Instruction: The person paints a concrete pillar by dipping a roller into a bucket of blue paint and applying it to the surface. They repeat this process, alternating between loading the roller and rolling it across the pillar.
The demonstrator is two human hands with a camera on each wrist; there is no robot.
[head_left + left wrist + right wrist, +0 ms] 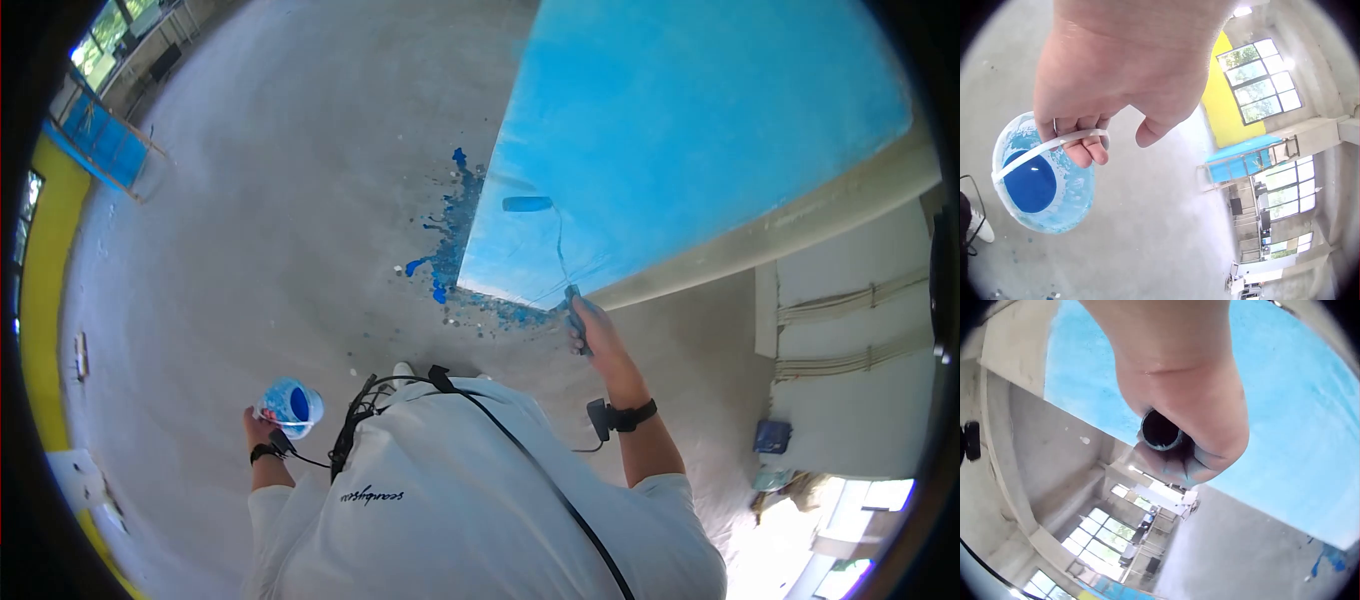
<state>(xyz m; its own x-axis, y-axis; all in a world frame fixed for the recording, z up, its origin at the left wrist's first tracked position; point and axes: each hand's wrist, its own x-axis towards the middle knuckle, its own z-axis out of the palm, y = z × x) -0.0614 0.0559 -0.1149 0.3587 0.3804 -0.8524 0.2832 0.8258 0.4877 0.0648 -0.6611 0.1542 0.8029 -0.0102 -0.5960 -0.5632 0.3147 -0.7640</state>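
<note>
My right hand [600,335] grips the handle of a paint roller [527,204]. Its blue sleeve lies over the lower corner of a light-blue painted wall [690,130], a thin wire frame joining it to the handle. The handle's round hollow end [1161,429] pokes out of the curled fingers in the right wrist view. Low at the left, my left hand [1125,75] carries a translucent bucket [1075,203], fingers hooked under its white bail handle [1044,148]. Deep-blue paint [1030,181] fills the bottom, and lighter blue smears coat the inner sides.
Blue splatters [440,270] cover the grey floor [270,200] along the wall's foot. A blue panel in a wooden frame [105,145] stands far left, near a yellow wall section [48,290]. Pipes [850,300] run along the pale wall at right. A cable crosses my shirt.
</note>
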